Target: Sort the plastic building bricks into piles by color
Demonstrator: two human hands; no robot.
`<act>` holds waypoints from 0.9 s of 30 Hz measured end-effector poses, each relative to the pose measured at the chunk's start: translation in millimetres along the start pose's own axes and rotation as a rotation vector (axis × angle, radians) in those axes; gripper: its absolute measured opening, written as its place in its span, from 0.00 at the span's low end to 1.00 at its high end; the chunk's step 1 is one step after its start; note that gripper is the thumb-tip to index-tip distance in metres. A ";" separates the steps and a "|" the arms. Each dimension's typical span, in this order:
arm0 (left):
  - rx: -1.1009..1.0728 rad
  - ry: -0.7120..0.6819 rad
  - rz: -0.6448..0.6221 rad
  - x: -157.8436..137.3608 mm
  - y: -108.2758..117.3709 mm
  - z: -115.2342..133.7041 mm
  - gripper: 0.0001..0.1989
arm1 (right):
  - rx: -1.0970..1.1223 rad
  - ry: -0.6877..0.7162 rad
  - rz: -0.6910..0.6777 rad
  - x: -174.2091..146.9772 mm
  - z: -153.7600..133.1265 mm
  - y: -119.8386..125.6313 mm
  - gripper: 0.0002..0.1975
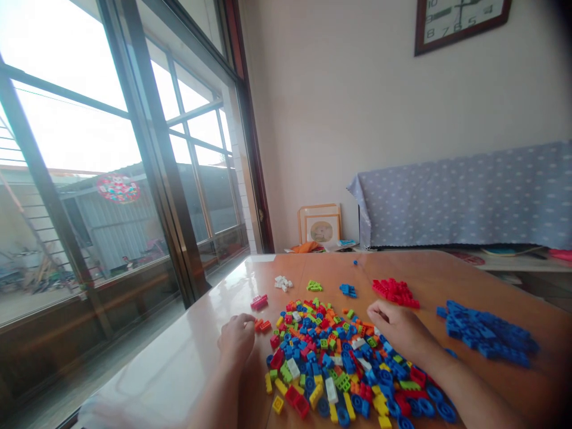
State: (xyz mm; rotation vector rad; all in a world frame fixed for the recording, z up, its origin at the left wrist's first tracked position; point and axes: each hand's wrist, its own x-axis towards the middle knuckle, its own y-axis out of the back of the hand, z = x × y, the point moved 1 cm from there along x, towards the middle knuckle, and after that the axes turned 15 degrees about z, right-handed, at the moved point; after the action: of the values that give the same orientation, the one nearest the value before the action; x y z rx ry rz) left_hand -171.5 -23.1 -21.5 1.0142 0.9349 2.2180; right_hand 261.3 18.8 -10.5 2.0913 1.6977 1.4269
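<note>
A large mixed heap of toy building bricks (330, 344) lies on the table, in blue, red, yellow, green, orange and white. At the heap's left side is my left hand (236, 338), its fingers curled down beside a few orange bricks (263, 326). Whatever those fingers hold, if anything, is hidden. My right hand (389, 320) is closed over the heap's upper right edge, its contents out of sight. Just beyond it sits a group of red bricks (395, 292). To the right is a large pile of blue bricks (487, 332).
Small groups of pink bricks (259, 302), white bricks (283, 283), lime bricks (314, 286) and blue pieces (347, 290) sit along the heap's far side. A tiny blue piece (355, 263) lies near the far edge of the wooden table (201, 363). Windows stand left.
</note>
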 end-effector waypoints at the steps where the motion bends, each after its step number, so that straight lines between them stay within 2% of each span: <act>1: -0.013 0.009 0.004 1.2 -1.9 -1.8 0.17 | 0.000 -0.001 -0.002 -0.1 0.5 -0.4 0.19; 4: -0.063 -0.036 -0.006 2.9 -9.2 -4.2 0.19 | -0.006 0.003 -0.012 -0.5 1.3 -2.3 0.19; 8: -0.066 -0.161 -0.065 1.8 -18.5 -1.3 0.29 | -0.020 -0.003 -0.025 -0.6 2.6 -5.2 0.19; 10: -0.035 -0.188 -0.073 2.1 -21.6 -0.1 0.31 | -0.023 -0.011 -0.031 -0.6 3.4 -5.9 0.19; 17: 0.061 -0.186 -0.041 8.6 -25.5 -3.9 0.19 | -0.020 -0.010 -0.048 -0.9 5.3 -6.2 0.19; 20: 0.078 -0.176 -0.018 8.0 -22.6 -1.7 0.19 | -0.014 -0.010 -0.042 -0.8 4.9 -7.0 0.19; 23: 0.070 -0.228 -0.005 5.1 -18.9 6.0 0.21 | -0.005 -0.017 -0.034 -1.2 2.0 -6.8 0.19; 27: 0.048 -0.314 -0.058 2.2 -17.6 14.5 0.14 | -0.006 -0.021 -0.023 -2.3 -3.7 -4.9 0.19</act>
State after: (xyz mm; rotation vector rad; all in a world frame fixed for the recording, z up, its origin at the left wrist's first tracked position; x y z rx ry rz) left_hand -158.2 -5.2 -26.9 1.2944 0.8661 1.9241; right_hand 255.4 17.1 -12.7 2.0694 1.7012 1.3976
